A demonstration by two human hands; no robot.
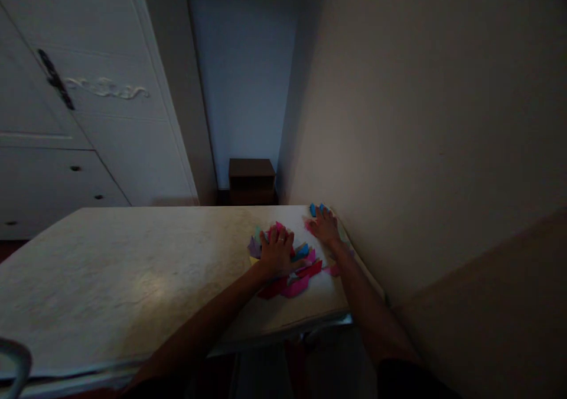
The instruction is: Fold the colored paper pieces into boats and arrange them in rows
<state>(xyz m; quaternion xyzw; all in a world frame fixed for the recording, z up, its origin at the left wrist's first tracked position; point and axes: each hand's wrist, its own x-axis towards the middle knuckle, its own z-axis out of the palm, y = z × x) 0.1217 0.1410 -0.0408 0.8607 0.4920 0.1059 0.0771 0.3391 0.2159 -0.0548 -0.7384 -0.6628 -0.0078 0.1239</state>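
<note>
My left hand (pixel 276 252) lies spread over a loose pile of colourful folded paper pieces (pixel 296 287) on the table. Pink, red, blue, purple, green and yellow pieces stick out around its fingers; those beneath the palm are hidden. Farther right, close to the wall, my right hand (pixel 324 226) rests with fingers apart over a few more pieces. A blue paper piece (pixel 312 210) shows past its fingertips, and pink paper peeks out beside the thumb. Neither hand is closed around anything that I can see.
The pale marbled table (pixel 110 269) stretches away to the left. Its right edge runs along a beige wall (pixel 398 121). A white wardrobe (pixel 101 51) stands beyond the left side, and a small brown cabinet (pixel 251 167) sits at the back. A curved metal bar (pixel 20 357) shows lower left.
</note>
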